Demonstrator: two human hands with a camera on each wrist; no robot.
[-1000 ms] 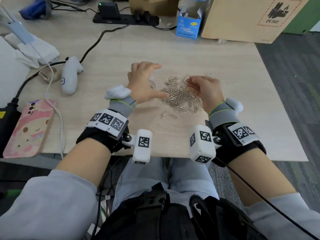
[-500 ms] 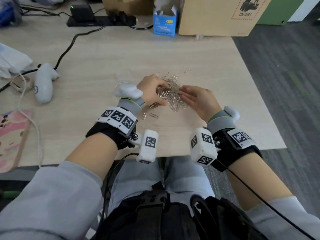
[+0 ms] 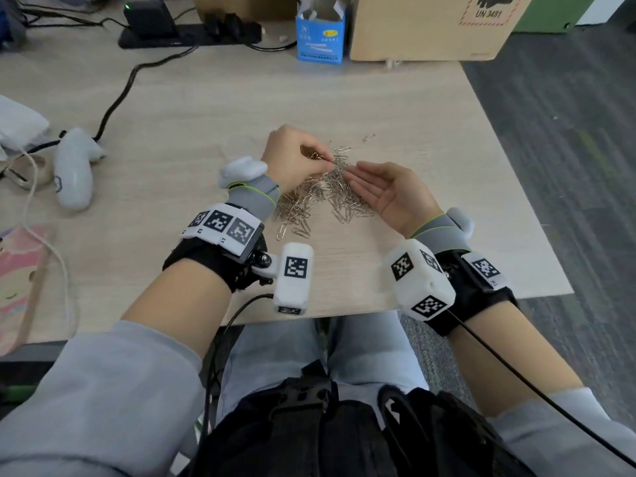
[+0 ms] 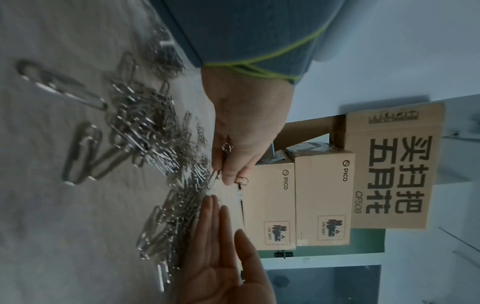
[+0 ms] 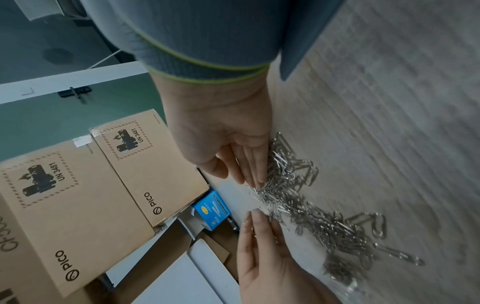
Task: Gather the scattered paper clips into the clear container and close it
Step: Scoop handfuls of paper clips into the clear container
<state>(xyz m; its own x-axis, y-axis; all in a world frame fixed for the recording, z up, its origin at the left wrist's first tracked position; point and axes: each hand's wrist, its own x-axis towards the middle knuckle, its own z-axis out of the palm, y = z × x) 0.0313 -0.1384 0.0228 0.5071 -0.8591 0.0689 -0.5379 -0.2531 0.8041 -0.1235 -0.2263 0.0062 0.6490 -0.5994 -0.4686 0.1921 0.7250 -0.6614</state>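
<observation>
A pile of silver paper clips [image 3: 320, 197] lies on the wooden table [image 3: 213, 108] between my two hands. My left hand [image 3: 328, 160] hovers over the pile's far left part, its fingers curled and pinching a few clips [image 4: 226, 174]. My right hand [image 3: 354, 175] lies at the pile's right edge, palm up and fingers straight, holding nothing; the right wrist view shows its fingertips [image 5: 259, 181] against the clips [image 5: 311, 216]. One stray clip [image 3: 369, 137] lies beyond the pile and two more [image 3: 292, 231] lie nearer me. I cannot make out the clear container in any view.
A white controller [image 3: 74, 170] and cables lie at the left, with a pink phone [image 3: 17, 270] near the front left edge. A blue carton [image 3: 321, 32], a cardboard box [image 3: 430, 25] and a power strip [image 3: 186, 32] line the far edge. The table's right edge [image 3: 516, 201] is close.
My left hand moved from the table left of the pile onto it and pinched some clips. My right hand turned from palm down on the pile to palm up beside it.
</observation>
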